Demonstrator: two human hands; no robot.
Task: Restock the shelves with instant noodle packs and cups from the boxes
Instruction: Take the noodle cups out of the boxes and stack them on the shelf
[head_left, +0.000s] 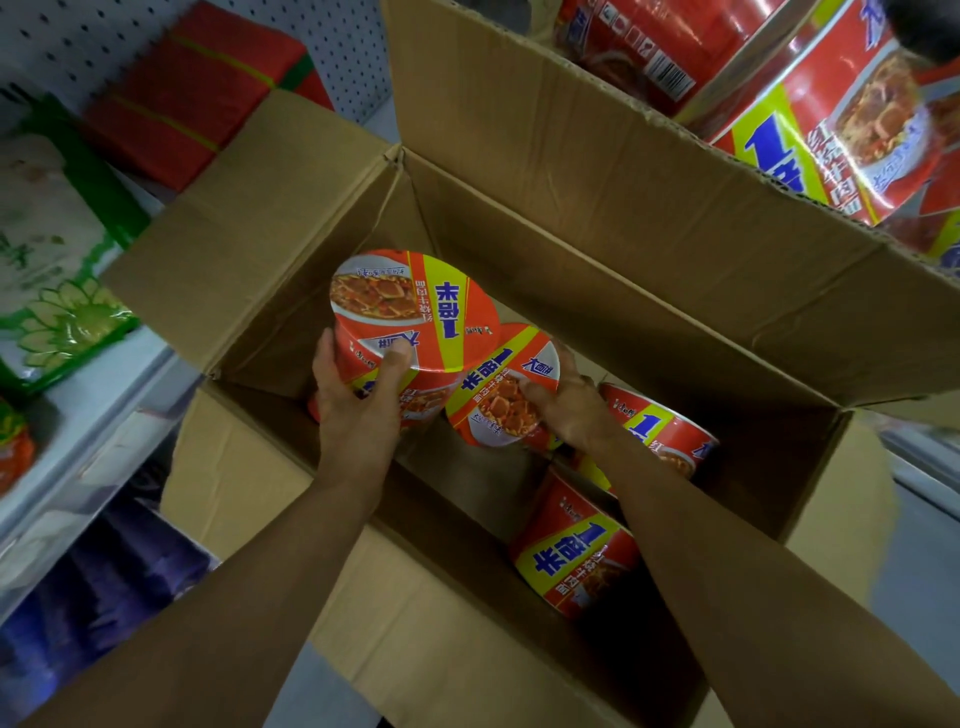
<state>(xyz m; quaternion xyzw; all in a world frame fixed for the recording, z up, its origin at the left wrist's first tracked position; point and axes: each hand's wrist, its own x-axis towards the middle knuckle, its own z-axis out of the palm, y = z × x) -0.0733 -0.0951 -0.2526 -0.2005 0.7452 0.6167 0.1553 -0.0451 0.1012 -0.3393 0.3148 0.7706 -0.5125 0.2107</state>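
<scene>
Open cardboard box, white shelf, pegboard wall, packets alongside

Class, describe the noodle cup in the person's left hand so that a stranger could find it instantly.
Find the open cardboard box. Above its far left corner, the left hand grips a red cup. Unlike the neighbouring cups, it sits highest, its whole lid facing up.

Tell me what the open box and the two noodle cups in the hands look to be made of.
Open box: plain brown corrugated cardboard, matte; the torn flap edge shows fluting. Cup in the left hand and cup in the right hand: glossy printed lids with glare, probably foil or coated paper. The bodies look like coated paper or plastic; which one I cannot tell.
</scene>
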